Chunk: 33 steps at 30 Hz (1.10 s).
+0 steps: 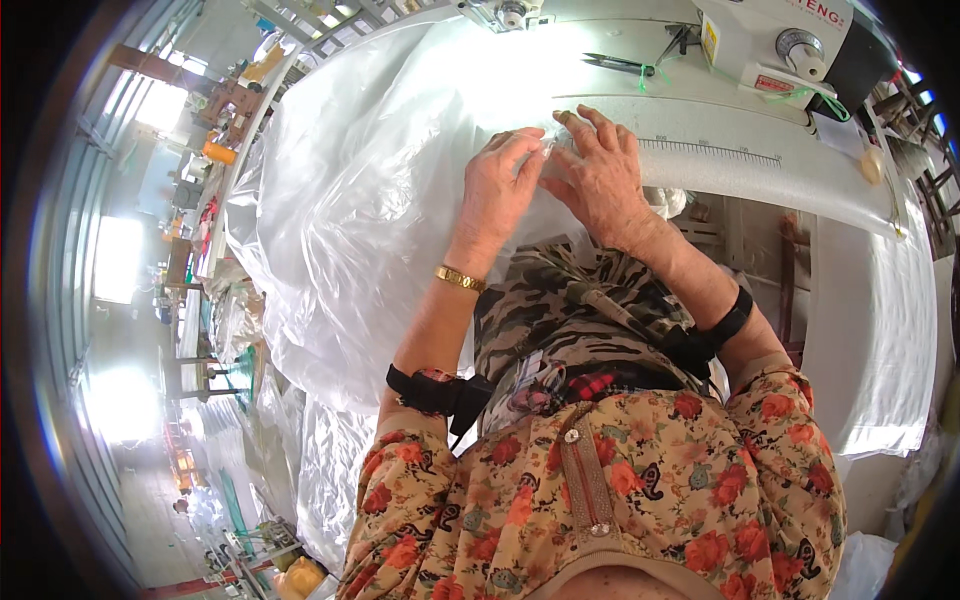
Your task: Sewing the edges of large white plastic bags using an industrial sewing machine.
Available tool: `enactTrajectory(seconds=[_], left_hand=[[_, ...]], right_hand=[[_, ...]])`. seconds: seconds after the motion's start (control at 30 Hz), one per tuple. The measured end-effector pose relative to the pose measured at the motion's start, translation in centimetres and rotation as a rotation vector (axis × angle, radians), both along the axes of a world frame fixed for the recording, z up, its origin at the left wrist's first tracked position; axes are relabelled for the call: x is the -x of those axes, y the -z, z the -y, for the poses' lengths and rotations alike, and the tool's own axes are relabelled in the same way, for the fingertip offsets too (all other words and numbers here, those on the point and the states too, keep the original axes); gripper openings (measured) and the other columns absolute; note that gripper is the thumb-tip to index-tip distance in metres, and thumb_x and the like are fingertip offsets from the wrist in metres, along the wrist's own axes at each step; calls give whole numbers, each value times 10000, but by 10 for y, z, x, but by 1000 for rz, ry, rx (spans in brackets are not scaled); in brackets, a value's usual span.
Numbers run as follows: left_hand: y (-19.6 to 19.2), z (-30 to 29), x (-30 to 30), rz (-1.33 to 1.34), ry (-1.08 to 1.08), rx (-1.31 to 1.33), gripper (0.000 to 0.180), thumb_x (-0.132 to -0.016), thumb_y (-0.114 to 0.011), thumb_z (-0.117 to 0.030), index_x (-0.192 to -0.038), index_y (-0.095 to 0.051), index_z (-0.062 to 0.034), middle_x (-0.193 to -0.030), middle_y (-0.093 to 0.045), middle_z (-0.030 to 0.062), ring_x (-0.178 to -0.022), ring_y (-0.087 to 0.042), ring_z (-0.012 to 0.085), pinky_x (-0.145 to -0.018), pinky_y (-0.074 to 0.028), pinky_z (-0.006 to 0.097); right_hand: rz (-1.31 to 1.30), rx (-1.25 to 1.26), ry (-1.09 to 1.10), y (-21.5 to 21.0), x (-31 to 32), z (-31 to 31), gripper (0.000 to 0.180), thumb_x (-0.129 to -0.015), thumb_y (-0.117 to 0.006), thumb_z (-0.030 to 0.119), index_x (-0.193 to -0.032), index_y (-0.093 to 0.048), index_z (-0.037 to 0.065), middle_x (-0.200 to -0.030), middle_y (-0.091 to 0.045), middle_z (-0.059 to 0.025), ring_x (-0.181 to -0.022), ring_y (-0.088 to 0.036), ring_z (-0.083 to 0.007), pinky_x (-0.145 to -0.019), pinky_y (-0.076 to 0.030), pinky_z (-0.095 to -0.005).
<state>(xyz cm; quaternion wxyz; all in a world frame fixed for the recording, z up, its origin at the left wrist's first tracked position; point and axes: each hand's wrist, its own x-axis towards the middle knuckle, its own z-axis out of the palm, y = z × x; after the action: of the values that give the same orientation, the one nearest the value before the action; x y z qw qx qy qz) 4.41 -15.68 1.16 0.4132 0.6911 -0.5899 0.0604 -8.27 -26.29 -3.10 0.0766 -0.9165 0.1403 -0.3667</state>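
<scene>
A large sheet of translucent white plastic (375, 170) spreads over the left part of the white sewing table and hangs down at its near side. My left hand (502, 185) pinches the sheet's edge between thumb and fingertips at the table's front. Close beside it, my right hand (605, 178) bends its fingers over the same edge, with a brownish cover on one fingertip. The fingertips of both hands nearly meet. Glare and the fingers hide most of the bit of sheet between them.
A sewing machine (770, 50) stands at the far right, a second machine head (510, 12) at the far middle. Black thread snips (618, 64) with green thread lie behind my right hand. A printed ruler (710, 150) runs along the table edge. White material (870, 340) hangs at the right.
</scene>
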Motion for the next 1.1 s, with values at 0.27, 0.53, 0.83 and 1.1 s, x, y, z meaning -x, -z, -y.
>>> enactTrajectory(seconds=[0.27, 0.53, 0.83, 1.1], left_hand=[[-1, -1, 1, 190, -98, 5, 98, -866, -680, -55, -930, -631, 0, -950, -703, 124, -883, -672, 298, -776, -521, 372], [-1, 1, 3, 256, -95, -1, 114, -830, -671, -26, -935, -627, -33, -993, -704, 110, -947, -654, 299, -866, -489, 391], [2, 6, 2, 302, -48, -162, 90, -831, -608, -6, -919, -592, -1, -1074, -686, 127, -1018, -626, 330, -928, -461, 419], [4, 6, 6, 350, -32, -232, 166, -826, -601, 3, -992, -599, 8, -1136, -660, 142, -1056, -623, 317, -920, -490, 419]], right_hand=[[249, -213, 27, -4, -6, 10, 285, -819, -715, 170, -1090, -699, 86, -1307, -587, -88, -1291, -452, -302, -1027, -357, -451], [112, -251, 89, -12, -24, 15, 169, -784, -712, 160, -949, -719, 125, -1317, -602, -61, -1294, -459, -279, -1030, -357, -436], [22, -186, 229, -13, -32, 13, 165, -805, -654, 124, -966, -676, 100, -1116, -636, -71, -1096, -525, -267, -903, -385, -407], [408, -52, 1, 2, -13, 13, 221, -799, -664, 84, -1016, -624, 63, -992, -629, -97, -956, -560, -272, -817, -411, -383]])
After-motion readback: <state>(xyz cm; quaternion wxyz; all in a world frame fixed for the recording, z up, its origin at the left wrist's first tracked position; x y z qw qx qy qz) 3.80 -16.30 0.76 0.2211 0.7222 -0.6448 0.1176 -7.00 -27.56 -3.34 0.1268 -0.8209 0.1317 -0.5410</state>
